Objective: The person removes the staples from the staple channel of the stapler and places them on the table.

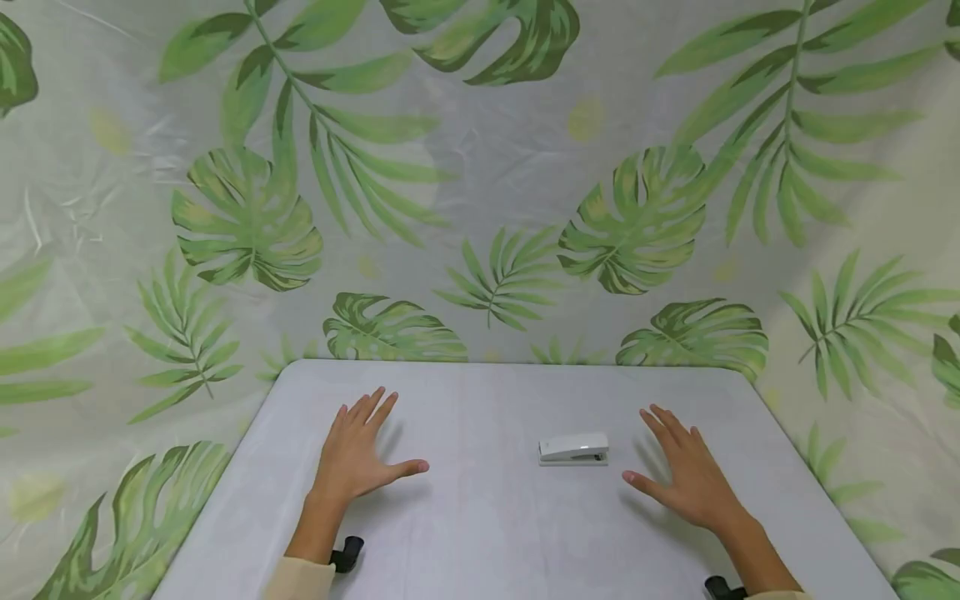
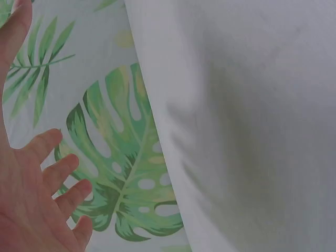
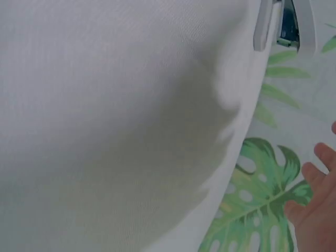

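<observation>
A white stapler [image 1: 573,449] lies on the white table, right of its middle, with its mouth toward the right. My right hand [image 1: 686,475] hovers to the right of it, fingers spread and thumb out, touching nothing. On the left side of the table my left hand [image 1: 354,454] is held above the surface, fingers extended and thumb pointing toward the middle. Part of the stapler [image 3: 305,26] shows at the top of the right wrist view. The spread fingers of the left hand [image 2: 37,205] hold nothing in the left wrist view.
The white table [image 1: 480,533] ends at a far edge against a hanging cloth [image 1: 510,167] printed with green leaves. Black straps with small mounts [image 1: 348,554] sit at both wrists. Hand shadows fall on the tabletop.
</observation>
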`<move>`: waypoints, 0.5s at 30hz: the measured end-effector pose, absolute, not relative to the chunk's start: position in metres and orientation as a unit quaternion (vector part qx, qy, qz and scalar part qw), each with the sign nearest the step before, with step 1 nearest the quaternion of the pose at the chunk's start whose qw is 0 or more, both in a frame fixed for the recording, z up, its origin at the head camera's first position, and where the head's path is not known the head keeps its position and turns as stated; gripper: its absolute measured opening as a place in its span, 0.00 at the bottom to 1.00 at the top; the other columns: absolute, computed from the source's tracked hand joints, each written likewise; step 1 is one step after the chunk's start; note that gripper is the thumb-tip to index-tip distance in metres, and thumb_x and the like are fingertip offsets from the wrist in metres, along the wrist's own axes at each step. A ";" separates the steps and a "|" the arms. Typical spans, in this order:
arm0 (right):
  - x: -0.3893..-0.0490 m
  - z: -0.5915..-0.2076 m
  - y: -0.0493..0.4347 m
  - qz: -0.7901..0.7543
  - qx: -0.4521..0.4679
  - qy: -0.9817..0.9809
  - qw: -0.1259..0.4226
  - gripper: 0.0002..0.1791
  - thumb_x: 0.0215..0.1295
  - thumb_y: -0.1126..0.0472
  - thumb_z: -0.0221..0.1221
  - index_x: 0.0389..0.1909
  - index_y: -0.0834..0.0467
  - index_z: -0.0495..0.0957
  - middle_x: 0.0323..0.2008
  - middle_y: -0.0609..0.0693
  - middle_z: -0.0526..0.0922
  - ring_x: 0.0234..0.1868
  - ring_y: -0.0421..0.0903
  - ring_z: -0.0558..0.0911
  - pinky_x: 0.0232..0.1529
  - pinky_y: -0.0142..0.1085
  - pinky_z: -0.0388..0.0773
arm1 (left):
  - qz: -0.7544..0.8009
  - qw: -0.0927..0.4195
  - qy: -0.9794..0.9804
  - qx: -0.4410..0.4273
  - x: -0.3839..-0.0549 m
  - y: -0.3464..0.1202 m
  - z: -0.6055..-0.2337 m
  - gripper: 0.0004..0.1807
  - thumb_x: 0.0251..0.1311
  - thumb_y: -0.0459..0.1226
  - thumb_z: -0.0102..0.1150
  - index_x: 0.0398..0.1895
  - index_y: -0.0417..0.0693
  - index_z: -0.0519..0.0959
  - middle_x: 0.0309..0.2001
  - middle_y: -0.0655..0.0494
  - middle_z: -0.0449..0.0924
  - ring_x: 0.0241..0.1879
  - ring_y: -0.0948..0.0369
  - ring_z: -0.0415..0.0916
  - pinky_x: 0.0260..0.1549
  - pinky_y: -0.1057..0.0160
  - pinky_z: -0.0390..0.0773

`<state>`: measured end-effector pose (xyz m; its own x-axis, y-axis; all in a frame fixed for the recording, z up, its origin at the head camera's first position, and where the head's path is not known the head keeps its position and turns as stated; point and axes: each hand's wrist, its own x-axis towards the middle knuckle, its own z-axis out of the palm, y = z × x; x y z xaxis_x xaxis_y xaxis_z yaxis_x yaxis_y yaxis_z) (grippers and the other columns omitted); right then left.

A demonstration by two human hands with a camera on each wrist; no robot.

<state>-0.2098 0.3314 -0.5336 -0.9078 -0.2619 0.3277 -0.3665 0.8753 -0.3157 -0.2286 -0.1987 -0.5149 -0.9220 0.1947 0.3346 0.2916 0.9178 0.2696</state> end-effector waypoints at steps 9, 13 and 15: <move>-0.217 -0.537 0.318 0.206 0.153 -0.959 0.123 0.52 0.61 0.34 0.67 0.80 0.50 0.57 0.79 0.60 0.59 0.76 0.68 0.61 0.72 0.70 0.56 | -0.186 0.158 -0.959 -0.147 -0.239 -0.176 -0.517 0.68 0.36 0.82 0.63 0.82 0.61 0.58 0.80 0.51 0.60 0.77 0.46 0.61 0.77 0.39 0.55; -0.221 -0.538 0.310 0.217 0.147 -0.958 0.115 0.50 0.63 0.35 0.66 0.79 0.53 0.59 0.78 0.61 0.60 0.75 0.68 0.63 0.65 0.72 0.64 | -0.198 0.152 -0.957 -0.151 -0.244 -0.165 -0.517 0.66 0.37 0.82 0.62 0.80 0.61 0.62 0.79 0.52 0.61 0.77 0.47 0.62 0.76 0.40 0.57; -0.223 -0.538 0.306 0.220 0.147 -0.958 0.109 0.50 0.64 0.35 0.66 0.79 0.53 0.59 0.78 0.60 0.60 0.75 0.67 0.64 0.62 0.72 0.68 | -0.202 0.153 -0.955 -0.153 -0.247 -0.158 -0.517 0.64 0.38 0.81 0.63 0.79 0.61 0.64 0.79 0.52 0.62 0.76 0.47 0.62 0.75 0.40 0.59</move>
<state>-0.2234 0.3059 -0.5379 -0.9328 -0.2339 0.2741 -0.3301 0.8597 -0.3898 -0.2472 -0.1584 -0.5173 -0.9065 0.2296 0.3542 0.3534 0.8716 0.3396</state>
